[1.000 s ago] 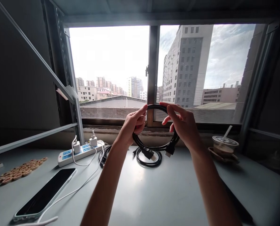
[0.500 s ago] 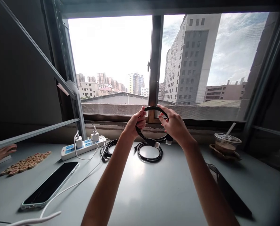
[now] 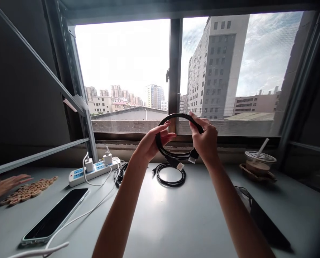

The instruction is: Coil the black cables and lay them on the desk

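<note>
A black HDMI cable (image 3: 160,142) is wound into a round coil and held up above the desk. Its two plug ends hang at the bottom of the loop, one near the middle and one by my right wrist. My left hand (image 3: 152,141) has the coil's left side between thumb and fingers, the fingers loosely stretched. Thumb and fingers of my right hand (image 3: 205,136) close on the coil's upper right. Below, on the desk, lies a second black coiled cable (image 3: 171,184). Another black coil (image 3: 119,173) sits partly hidden behind my left forearm.
A white power strip (image 3: 95,172) with two chargers stands left, with white cords trailing past a phone (image 3: 56,215). Wooden discs (image 3: 30,190) lie far left under another person's hand (image 3: 10,186). At right are a drink cup (image 3: 259,163) and a dark flat object (image 3: 267,222).
The coil has been opened into a wider, rounder loop. My right hand has moved right and my left fingers have loosened. The other person's hand has reached over the wooden discs.
</note>
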The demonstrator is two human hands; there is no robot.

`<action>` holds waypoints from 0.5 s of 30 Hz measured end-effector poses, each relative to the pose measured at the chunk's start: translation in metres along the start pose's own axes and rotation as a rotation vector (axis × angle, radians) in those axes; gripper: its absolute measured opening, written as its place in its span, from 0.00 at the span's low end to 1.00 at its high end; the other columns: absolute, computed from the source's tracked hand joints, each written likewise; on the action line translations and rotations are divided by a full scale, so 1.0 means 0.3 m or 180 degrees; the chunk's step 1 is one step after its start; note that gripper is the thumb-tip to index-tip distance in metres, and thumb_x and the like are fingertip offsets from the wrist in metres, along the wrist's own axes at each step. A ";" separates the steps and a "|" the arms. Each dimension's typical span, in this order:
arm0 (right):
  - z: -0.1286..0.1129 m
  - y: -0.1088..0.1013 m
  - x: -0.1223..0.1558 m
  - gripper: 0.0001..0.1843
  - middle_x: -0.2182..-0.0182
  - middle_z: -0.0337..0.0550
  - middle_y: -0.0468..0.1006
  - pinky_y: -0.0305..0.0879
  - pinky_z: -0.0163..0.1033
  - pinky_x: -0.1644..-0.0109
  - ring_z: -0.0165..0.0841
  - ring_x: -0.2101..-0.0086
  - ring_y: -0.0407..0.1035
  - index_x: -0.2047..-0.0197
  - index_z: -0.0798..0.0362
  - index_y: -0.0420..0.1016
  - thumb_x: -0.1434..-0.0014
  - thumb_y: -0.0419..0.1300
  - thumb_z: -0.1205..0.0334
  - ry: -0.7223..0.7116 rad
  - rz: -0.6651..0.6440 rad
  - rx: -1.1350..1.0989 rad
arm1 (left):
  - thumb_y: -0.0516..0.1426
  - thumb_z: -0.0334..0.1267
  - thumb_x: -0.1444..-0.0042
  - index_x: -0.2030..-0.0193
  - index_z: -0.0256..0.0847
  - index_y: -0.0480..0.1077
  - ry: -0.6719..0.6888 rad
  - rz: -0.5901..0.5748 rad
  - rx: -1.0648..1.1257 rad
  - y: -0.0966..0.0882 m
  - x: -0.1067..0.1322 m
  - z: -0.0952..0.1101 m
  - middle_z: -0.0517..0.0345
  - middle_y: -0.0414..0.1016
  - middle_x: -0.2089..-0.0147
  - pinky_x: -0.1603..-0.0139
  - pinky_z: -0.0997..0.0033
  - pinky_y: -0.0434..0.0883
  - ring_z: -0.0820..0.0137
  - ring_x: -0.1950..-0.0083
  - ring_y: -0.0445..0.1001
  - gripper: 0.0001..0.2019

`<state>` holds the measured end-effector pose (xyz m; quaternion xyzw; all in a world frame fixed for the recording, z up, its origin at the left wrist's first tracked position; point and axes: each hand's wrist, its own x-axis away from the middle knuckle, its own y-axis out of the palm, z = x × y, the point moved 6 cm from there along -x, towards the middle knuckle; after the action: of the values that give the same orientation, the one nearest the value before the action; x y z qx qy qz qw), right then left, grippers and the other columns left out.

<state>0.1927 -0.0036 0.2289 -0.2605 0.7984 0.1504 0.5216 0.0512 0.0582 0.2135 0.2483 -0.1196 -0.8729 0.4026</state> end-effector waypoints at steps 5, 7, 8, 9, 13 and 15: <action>-0.054 -0.066 0.012 0.18 0.67 0.43 0.72 0.66 0.40 0.55 0.31 0.64 0.68 0.49 0.50 0.74 0.40 0.52 0.66 -0.0490 0.0986 0.0160 | 0.55 0.48 0.44 0.58 0.36 0.69 0.0376 0.0298 -0.1827 -0.002 0.024 0.021 0.57 0.76 0.69 0.60 0.75 0.70 0.71 0.61 0.75 0.17; -0.050 -0.079 0.011 0.17 0.66 0.43 0.71 0.65 0.40 0.55 0.31 0.64 0.68 0.49 0.49 0.74 0.40 0.52 0.66 -0.0511 0.1130 0.0164 | 0.50 0.55 0.43 0.61 0.35 0.69 0.0582 0.0272 -0.2575 0.012 0.032 0.022 0.53 0.76 0.67 0.65 0.75 0.69 0.70 0.64 0.75 0.22; -0.045 -0.082 0.009 0.17 0.67 0.43 0.71 0.65 0.40 0.55 0.31 0.64 0.68 0.50 0.49 0.75 0.41 0.53 0.66 -0.0496 0.1137 0.0150 | 0.48 0.57 0.43 0.64 0.34 0.69 0.0633 0.0251 -0.2815 0.017 0.032 0.017 0.52 0.76 0.68 0.68 0.74 0.69 0.70 0.67 0.75 0.24; -0.040 -0.081 0.007 0.16 0.67 0.43 0.72 0.66 0.40 0.55 0.31 0.64 0.68 0.51 0.50 0.75 0.41 0.54 0.66 -0.0467 0.1104 0.0114 | 0.46 0.59 0.43 0.68 0.34 0.68 0.0630 0.0273 -0.2975 0.016 0.031 0.009 0.52 0.76 0.71 0.72 0.74 0.68 0.70 0.71 0.74 0.26; -0.020 -0.047 0.016 0.17 0.65 0.45 0.72 0.68 0.40 0.58 0.31 0.64 0.68 0.49 0.50 0.74 0.40 0.53 0.65 -0.0288 0.0867 -0.0101 | 0.41 0.64 0.45 0.77 0.36 0.66 0.0614 0.0980 -0.3470 -0.050 0.008 -0.002 0.56 0.71 0.81 0.81 0.74 0.61 0.73 0.86 0.65 0.32; -0.010 -0.011 0.031 0.18 0.62 0.45 0.72 0.69 0.40 0.61 0.31 0.66 0.68 0.48 0.48 0.73 0.39 0.52 0.63 -0.0230 0.0761 -0.0152 | 0.42 0.64 0.45 0.78 0.36 0.68 0.0754 0.1364 -0.3729 -0.098 -0.008 0.001 0.58 0.68 0.84 0.81 0.74 0.60 0.74 0.88 0.63 0.32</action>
<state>0.1893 -0.0102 0.2216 -0.1702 0.8007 0.2397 0.5220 0.0334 0.0790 0.2025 0.0522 0.3761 -0.6602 0.6480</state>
